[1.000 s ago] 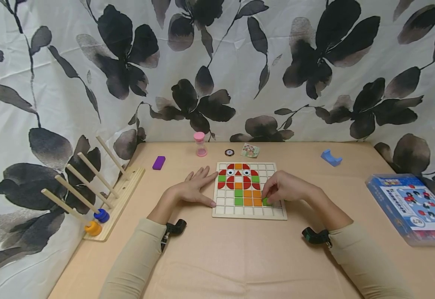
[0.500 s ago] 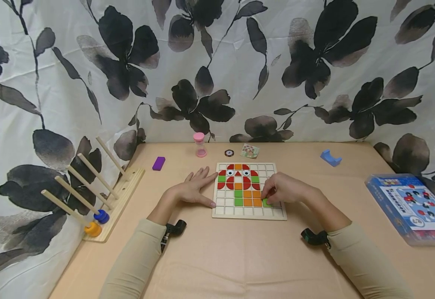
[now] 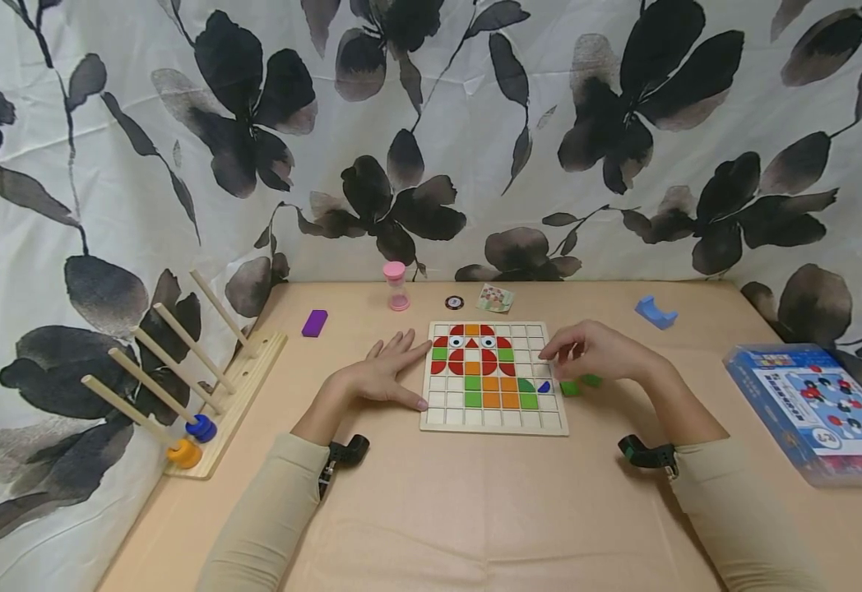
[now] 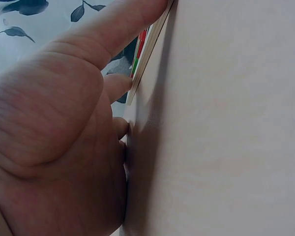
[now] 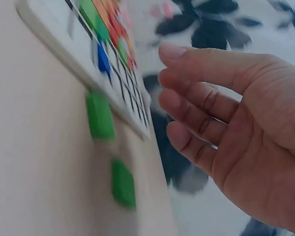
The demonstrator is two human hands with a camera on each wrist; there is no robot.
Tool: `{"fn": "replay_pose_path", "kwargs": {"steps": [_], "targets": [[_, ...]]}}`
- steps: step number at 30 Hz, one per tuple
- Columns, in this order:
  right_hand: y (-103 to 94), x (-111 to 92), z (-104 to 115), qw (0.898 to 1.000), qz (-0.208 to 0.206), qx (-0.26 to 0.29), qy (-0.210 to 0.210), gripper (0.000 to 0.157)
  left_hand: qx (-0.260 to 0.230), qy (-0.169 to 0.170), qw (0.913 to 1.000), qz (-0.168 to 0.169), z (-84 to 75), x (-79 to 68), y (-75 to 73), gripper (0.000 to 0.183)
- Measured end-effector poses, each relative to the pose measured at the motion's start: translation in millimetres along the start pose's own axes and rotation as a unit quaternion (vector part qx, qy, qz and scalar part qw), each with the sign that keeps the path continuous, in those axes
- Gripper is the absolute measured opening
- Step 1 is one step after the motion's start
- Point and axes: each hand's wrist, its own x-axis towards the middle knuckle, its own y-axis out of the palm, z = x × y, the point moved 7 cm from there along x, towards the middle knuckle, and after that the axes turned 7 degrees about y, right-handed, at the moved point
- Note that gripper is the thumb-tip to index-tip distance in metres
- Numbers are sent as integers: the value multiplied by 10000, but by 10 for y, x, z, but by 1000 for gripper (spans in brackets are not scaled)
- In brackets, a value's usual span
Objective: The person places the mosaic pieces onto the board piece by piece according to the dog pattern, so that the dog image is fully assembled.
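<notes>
A white grid board lies on the table with red, orange, green and white pieces forming a bird-like picture. My left hand rests spread at its left edge, fingertips and thumb touching the rim. My right hand hovers over the board's right edge with loosely bent fingers; the right wrist view shows nothing between them. A green rounded piece sits in the grid, beside a small blue curved piece. Just off the right edge, below my right hand, lie two green blocks, one nearer and one farther out.
At the left stands a wooden peg rack with blue and orange beads. Behind the board are a purple block, pink sand timer, round black token and picture card. Rightward lie a blue bracket and boxed set.
My right hand has let go of the green rounded piece, lifted and moved right, uncovering the blue piece and the green blocks. The left hand has stayed still.
</notes>
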Motion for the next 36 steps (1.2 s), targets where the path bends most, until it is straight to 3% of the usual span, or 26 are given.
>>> {"fn": "replay_pose_path", "kwargs": {"steps": [4,9,16,21,25,29,36], "targets": [[-168,-82,-365,9991,-202,49,361,30,-9,-13,10000,-6,8,4,0,112],[-194,-165,-719,9964,64,154,831,28,-9,20,10000,-19,8,7,3,112],[-186,-193,-724,9951,268,238,922,26,-19,31,10000,-46,3,4,-7,112],[-223,-174,-706,9955,-102,319,886,24,-11,30,10000,-30,2,3,2,113],[-267,-108,-566,9942,-751,364,675,17,61,12,10000,-25,13,1,-1,113],[-211,-14,-256,9913,-1107,605,375,12,44,-2,10000,-21,18,1,7,112],[229,192,383,9925,-695,969,-277,11,-3,-18,10000,-5,14,5,12,112]]}}
